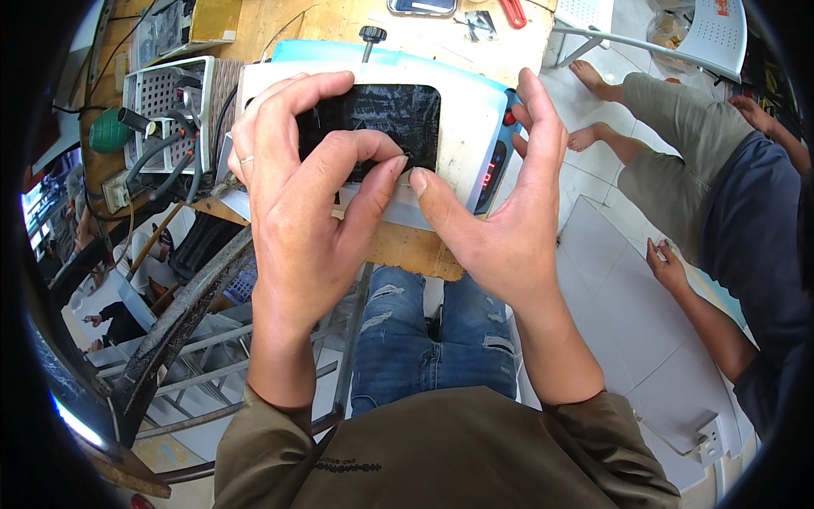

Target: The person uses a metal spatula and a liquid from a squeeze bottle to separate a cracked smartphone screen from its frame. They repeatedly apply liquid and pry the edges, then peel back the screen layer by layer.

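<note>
A black rectangular glass panel [397, 114], like a phone screen with smudges on it, lies on a white plate [468, 114] on top of a blue device [292, 51]. My left hand [297, 187] is over the panel's left part; its thumb and forefinger are pinched together at the panel's near edge. Anything between those fingertips is too small to make out. My right hand [504, 208] has its thumb tip by the near right corner of the panel. Its other fingers stretch up along the device's right side, beside a red lit display [489, 172].
A black knob [371, 36] stands behind the plate. Left of it is a white basket [170, 85] of tools and cables, with a green ball-like object [110, 131] beside it. A phone [421, 7] and red-handled tool [514, 13] lie at the back. Another person [721, 178] sits at right.
</note>
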Motion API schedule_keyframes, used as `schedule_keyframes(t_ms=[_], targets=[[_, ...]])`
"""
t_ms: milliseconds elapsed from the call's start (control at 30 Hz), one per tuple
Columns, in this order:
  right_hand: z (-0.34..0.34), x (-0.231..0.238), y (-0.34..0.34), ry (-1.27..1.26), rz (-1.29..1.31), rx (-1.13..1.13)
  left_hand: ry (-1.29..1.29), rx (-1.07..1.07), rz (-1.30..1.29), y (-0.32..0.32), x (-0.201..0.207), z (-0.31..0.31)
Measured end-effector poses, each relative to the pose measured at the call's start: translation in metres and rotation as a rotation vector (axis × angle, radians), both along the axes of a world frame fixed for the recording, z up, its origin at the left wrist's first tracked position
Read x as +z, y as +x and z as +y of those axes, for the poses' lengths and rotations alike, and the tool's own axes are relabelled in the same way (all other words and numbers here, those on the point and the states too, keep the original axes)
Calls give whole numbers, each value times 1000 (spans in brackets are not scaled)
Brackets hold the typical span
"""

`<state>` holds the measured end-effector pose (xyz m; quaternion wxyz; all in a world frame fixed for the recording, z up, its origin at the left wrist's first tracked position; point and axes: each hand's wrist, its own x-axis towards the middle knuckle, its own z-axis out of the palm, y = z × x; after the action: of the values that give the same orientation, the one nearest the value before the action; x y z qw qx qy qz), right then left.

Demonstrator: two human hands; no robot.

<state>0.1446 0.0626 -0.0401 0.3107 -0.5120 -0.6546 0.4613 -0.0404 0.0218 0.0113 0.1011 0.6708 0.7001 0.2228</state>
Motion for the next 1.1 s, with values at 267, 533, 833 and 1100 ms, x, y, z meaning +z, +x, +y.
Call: schedule_keyframes(t_ms=[267, 533, 833, 1100], targets=[[-1, 1, 0, -3, 1, -1, 21, -42, 3, -5, -2, 4], [0, 2, 0, -21, -3, 5, 33, -62, 1, -8, -2, 6], [2, 3, 1, -21, -5, 11, 31, -57, 14, -9, -2, 6], [3, 4, 1, -17, -7, 10, 39, -39, 14, -10, -3, 6]])
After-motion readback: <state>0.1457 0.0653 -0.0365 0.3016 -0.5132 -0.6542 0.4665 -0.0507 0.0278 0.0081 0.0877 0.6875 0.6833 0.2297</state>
